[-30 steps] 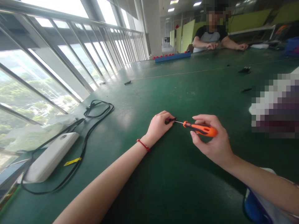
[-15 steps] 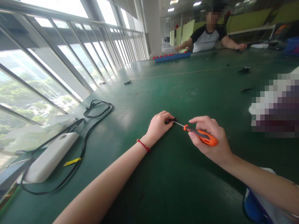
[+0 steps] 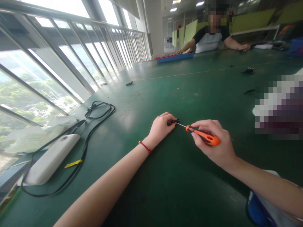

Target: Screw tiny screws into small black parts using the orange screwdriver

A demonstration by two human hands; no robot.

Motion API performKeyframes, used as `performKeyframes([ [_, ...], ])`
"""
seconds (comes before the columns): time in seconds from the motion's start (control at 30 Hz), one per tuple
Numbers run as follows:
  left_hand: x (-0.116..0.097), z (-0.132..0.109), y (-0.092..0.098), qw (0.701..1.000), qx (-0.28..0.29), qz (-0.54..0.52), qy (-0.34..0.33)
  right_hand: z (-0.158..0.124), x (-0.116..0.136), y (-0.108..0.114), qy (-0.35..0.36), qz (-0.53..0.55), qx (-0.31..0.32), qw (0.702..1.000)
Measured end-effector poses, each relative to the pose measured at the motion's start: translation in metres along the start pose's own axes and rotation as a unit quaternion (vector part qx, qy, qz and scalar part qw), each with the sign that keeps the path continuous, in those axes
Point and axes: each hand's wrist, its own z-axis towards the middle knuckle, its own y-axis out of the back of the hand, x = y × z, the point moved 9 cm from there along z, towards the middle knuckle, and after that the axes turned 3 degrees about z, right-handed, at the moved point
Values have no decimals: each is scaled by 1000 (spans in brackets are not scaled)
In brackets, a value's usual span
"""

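My left hand (image 3: 161, 126) rests on the green table (image 3: 151, 91), its fingers closed on a small black part (image 3: 174, 121). What kind of part it is cannot be made out, as the fingers cover much of it. An orange and dark grey screwdriver (image 3: 204, 135) is gripped in my right hand (image 3: 216, 143), thumb and fingers around the handle. Its thin metal shaft points left, and the tip meets the black part or lies very close to it.
A white power strip (image 3: 53, 159) and its looped black cable (image 3: 100, 121) lie on the left beside a metal railing (image 3: 78, 53). Across the table sits a person (image 3: 209, 39) at a blue rack with red pieces (image 3: 175, 58). Small black bits (image 3: 248, 71) lie at the far right.
The screwdriver handle has rotated about its own axis in my right hand. My right index finger, raised before, has come down onto the handle. The left hand stays in place.
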Motion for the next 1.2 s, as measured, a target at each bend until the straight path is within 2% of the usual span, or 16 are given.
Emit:
performKeyframes([
  [0.13, 0, 0, 0, 1000, 1, 2, 0, -1, -7, 1, -25, 14, -13, 999],
  [0.3, 0, 0, 1, 1000, -2, 2, 0, 2, 0, -4, -2, -17, 23, 1000],
  [0.47, 0, 0, 1, 1000, 1, 2, 2, -1, -5, 3, -17, 14, -20, 1000],
  [0.57, 0, 0, 0, 1000, 2, 2, 1, -1, -8, -2, -29, 20, 7, 999],
  [0.67, 0, 0, 0, 1000, 0, -1, 0, 1, -2, -6, -10, 0, 34, 999],
  [0.73, -1, -1, 0, 1000, -1, 1, 0, 1, 1, -4, 0, -5, 24, 1000],
  [0.87, -1, -1, 0, 1000, 0, 3, 3, 0, -6, 2, -29, 13, -12, 999],
  [1.07, 1, 0, 0, 1000, -3, -1, 6, 1, 0, -4, -2, -10, 23, 1000],
  [1.2, 0, 0, 0, 1000, -1, -2, 4, 0, -3, 4, -9, 3, -21, 1000],
])
